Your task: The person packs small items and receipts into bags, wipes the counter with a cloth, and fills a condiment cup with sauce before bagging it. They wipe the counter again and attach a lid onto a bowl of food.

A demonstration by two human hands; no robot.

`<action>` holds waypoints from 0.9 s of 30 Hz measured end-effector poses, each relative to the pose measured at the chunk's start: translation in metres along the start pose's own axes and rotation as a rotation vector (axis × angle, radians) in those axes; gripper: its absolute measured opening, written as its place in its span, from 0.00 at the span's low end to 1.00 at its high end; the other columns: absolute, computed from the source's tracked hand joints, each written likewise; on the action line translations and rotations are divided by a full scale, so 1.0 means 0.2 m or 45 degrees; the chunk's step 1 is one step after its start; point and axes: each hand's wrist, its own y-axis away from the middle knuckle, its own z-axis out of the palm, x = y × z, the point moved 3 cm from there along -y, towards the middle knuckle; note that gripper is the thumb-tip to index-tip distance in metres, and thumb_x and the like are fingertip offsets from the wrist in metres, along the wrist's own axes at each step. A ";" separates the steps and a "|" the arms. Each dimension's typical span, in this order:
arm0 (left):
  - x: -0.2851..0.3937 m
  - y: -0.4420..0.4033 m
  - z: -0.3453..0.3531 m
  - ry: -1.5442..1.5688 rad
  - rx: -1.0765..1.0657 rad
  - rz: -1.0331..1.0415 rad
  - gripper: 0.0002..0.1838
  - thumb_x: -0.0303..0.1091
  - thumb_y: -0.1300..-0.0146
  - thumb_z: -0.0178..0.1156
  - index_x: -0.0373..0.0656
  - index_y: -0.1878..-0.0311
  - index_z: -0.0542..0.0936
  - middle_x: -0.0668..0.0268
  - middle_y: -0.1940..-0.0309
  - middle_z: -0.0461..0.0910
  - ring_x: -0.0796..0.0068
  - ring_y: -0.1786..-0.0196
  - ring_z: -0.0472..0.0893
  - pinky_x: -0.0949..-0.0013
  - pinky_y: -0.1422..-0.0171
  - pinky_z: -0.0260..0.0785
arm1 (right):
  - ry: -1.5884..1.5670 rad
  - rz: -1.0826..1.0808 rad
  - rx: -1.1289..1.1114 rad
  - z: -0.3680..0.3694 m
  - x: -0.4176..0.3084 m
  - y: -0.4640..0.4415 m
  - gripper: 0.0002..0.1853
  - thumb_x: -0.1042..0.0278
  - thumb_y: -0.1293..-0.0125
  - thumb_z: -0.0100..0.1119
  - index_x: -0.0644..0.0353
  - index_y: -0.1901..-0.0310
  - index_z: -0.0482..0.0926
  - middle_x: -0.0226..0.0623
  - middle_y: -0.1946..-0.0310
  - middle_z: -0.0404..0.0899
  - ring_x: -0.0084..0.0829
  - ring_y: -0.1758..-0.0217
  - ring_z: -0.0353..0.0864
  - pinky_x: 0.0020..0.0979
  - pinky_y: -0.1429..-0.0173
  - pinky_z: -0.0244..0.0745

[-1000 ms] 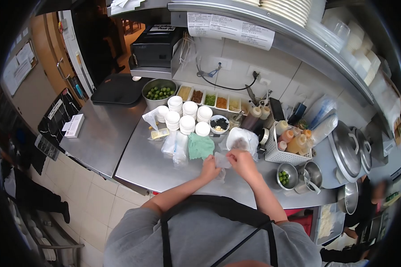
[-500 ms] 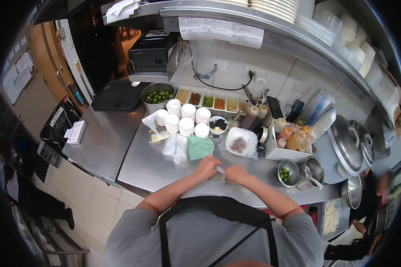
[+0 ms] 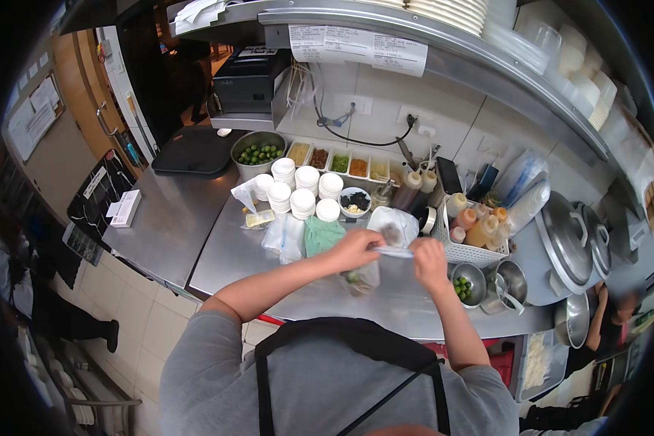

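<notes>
A clear plastic bag (image 3: 363,278) hangs low over the steel counter, with something greenish inside that I cannot make out. My left hand (image 3: 357,248) pinches the left side of the bag's twisted, blurred top. On the other side, my right hand (image 3: 430,261) grips the right end of that stretched top. Behind my left hand lies a green cloth (image 3: 323,235). A white tub lined with plastic (image 3: 394,227), holding something brownish, stands just beyond the bag and is partly covered by my hands.
Stacked white lidded cups (image 3: 302,202) and a bowl of dark and pale food (image 3: 354,203) stand behind. To the right are a white basket of sauce bottles (image 3: 479,251) and a metal bowl of green limes (image 3: 469,283). A shelf (image 3: 443,62) overhangs the counter.
Both hands have risen and moved apart, the right one farther to the right. The bag has lifted with them, and its top is now stretched between them.
</notes>
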 end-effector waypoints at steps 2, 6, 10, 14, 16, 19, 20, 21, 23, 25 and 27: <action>0.04 -0.09 0.09 0.452 0.029 -0.150 0.07 0.27 0.53 0.60 0.38 0.68 0.76 0.66 0.76 0.78 0.78 0.73 0.75 0.72 0.64 0.66 | -0.087 0.161 0.111 0.16 0.10 0.07 0.08 0.78 0.49 0.48 0.58 0.66 0.72 0.41 0.67 0.73 0.40 0.61 0.72 0.38 0.56 0.65; -0.05 -0.32 0.24 0.385 0.395 -0.264 0.08 0.33 0.56 0.63 0.39 0.73 0.78 0.65 0.77 0.78 0.77 0.72 0.75 0.72 0.66 0.67 | -0.657 0.879 0.433 0.62 -0.03 0.18 0.14 0.70 0.38 0.44 0.63 0.51 0.68 0.37 0.54 0.70 0.32 0.50 0.69 0.31 0.47 0.64; -0.21 -0.30 0.19 -0.375 0.827 -0.212 0.06 0.30 0.60 0.62 0.40 0.75 0.80 0.57 0.79 0.77 0.61 0.71 0.79 0.64 0.64 0.70 | -1.518 1.408 0.573 0.69 -0.12 0.01 0.13 0.67 0.35 0.42 0.64 0.55 0.71 0.36 0.60 0.73 0.22 0.58 0.72 0.26 0.56 0.68; -0.30 -0.27 0.05 0.041 0.632 -0.325 0.06 0.29 0.59 0.63 0.38 0.76 0.81 0.59 0.82 0.78 0.71 0.78 0.78 0.71 0.71 0.68 | -1.357 1.360 0.183 0.59 -0.06 -0.07 0.13 0.68 0.36 0.44 0.61 0.73 0.77 0.33 0.81 0.73 0.21 0.81 0.70 0.27 0.80 0.61; -0.39 -0.25 0.00 0.331 0.551 -0.444 0.06 0.28 0.58 0.63 0.36 0.75 0.80 0.64 0.82 0.79 0.80 0.78 0.75 0.75 0.72 0.66 | -0.561 0.946 0.094 0.52 -0.09 -0.12 0.10 0.70 0.39 0.50 0.62 0.76 0.76 0.37 0.78 0.74 0.26 0.80 0.70 0.27 0.77 0.62; -0.44 -0.20 -0.02 0.417 0.487 -0.497 0.05 0.23 0.56 0.59 0.36 0.73 0.80 0.67 0.77 0.79 0.81 0.75 0.75 0.77 0.69 0.67 | 0.077 0.281 0.325 0.31 -0.15 -0.21 0.06 0.71 0.43 0.54 0.63 0.74 0.76 0.40 0.70 0.75 0.31 0.73 0.74 0.28 0.71 0.67; -0.43 -0.18 -0.02 0.530 0.492 -0.480 0.05 0.23 0.56 0.60 0.36 0.73 0.80 0.67 0.76 0.79 0.81 0.75 0.75 0.77 0.69 0.67 | 0.075 0.287 0.322 0.32 -0.13 -0.20 0.06 0.71 0.43 0.54 0.63 0.74 0.76 0.40 0.70 0.75 0.31 0.73 0.74 0.28 0.71 0.67; -0.41 -0.17 -0.02 0.644 0.496 -0.464 0.05 0.23 0.56 0.61 0.35 0.73 0.80 0.66 0.75 0.79 0.81 0.75 0.75 0.77 0.68 0.66 | -0.001 0.305 0.328 0.33 -0.11 -0.19 0.05 0.72 0.43 0.55 0.63 0.73 0.76 0.39 0.68 0.75 0.31 0.71 0.75 0.27 0.68 0.68; -0.37 -0.14 -0.02 0.595 0.535 -0.444 0.06 0.26 0.56 0.63 0.36 0.73 0.80 0.65 0.76 0.79 0.80 0.72 0.75 0.76 0.66 0.66 | -0.075 0.322 0.328 0.35 -0.10 -0.17 0.04 0.73 0.44 0.56 0.63 0.72 0.76 0.39 0.65 0.76 0.31 0.68 0.76 0.27 0.66 0.69; -0.24 -0.10 -0.06 0.029 0.698 -0.227 0.06 0.25 0.55 0.62 0.37 0.71 0.80 0.64 0.72 0.80 0.73 0.58 0.73 0.71 0.55 0.65 | -0.708 0.748 0.296 0.40 -0.05 -0.15 0.05 0.72 0.42 0.54 0.64 0.69 0.75 0.35 0.67 0.76 0.27 0.69 0.75 0.26 0.65 0.70; -0.10 -0.05 -0.06 -0.156 0.712 -0.085 0.06 0.25 0.56 0.62 0.37 0.72 0.80 0.64 0.71 0.80 0.69 0.55 0.71 0.69 0.52 0.63 | -0.981 0.958 0.247 0.44 -0.03 -0.14 0.06 0.71 0.42 0.53 0.64 0.69 0.76 0.34 0.71 0.74 0.27 0.72 0.73 0.26 0.67 0.68</action>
